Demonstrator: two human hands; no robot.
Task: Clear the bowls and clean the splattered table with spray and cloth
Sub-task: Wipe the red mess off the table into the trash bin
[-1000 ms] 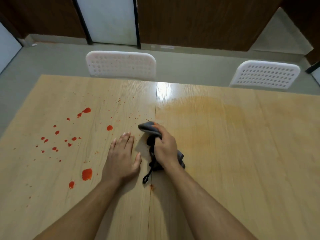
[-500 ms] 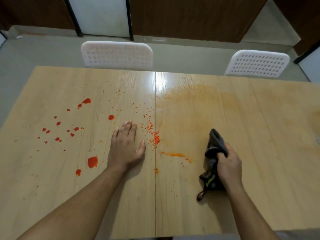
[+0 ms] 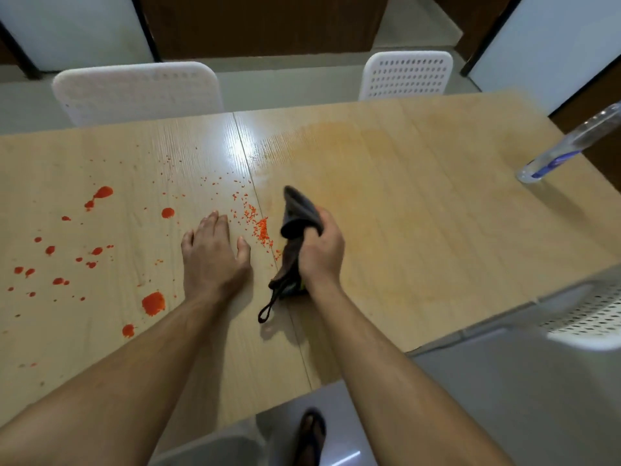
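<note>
On table (image 3: pixel 420 210) | my right hand (image 3: pixel 321 253) is gripping cloth (image 3: pixel 297 213), hiding its middle | left hand (image 3: pixel 211 253) is lying flat | bottle (image 3: pixel 568 146) top is cut off

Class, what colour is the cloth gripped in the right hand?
Dark grey cloth, in the right hand; the head view shows it.
</note>
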